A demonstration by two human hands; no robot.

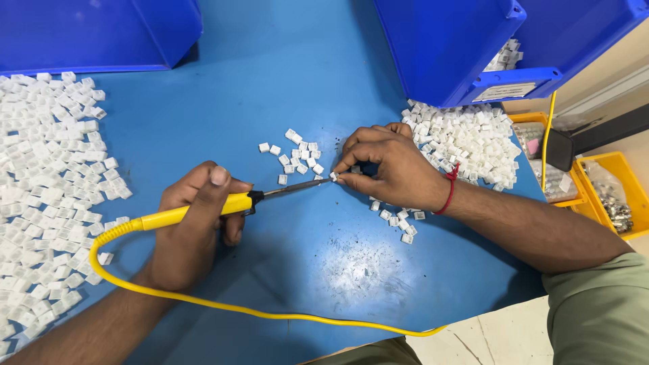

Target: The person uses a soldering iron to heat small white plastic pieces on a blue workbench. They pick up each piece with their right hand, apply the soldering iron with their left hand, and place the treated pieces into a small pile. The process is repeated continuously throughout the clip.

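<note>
The left hand [193, 226] was wrapped around the yellow handle of a soldering iron [233, 203], its grip closed firmly on the tool, thumb lying along the top. The iron's dark metal tip pointed right and met a small white plastic piece [333, 176] near the middle of the blue tabletop [270, 81]. The right hand [389, 165] pinched that white piece between thumb and forefinger, its grip clamped on it and the remaining fingers curled above the tabletop. A red thread band [449, 190] circled the right wrist. The iron's yellow cord [223, 305] looped from the handle's rear, around the left wrist and toward the near edge of the tabletop.

A small cluster of white pieces [297, 154] lay just beyond the iron's tip; a few more lay below the right hand. A large spread of white pieces [51, 182] covered the left of the tabletop, and a heap of white pieces [473, 138] lay behind the right hand. Blue bins [446, 47] stood at the far edge, and yellow trays [618, 186] sat at the right, beyond the tabletop.
</note>
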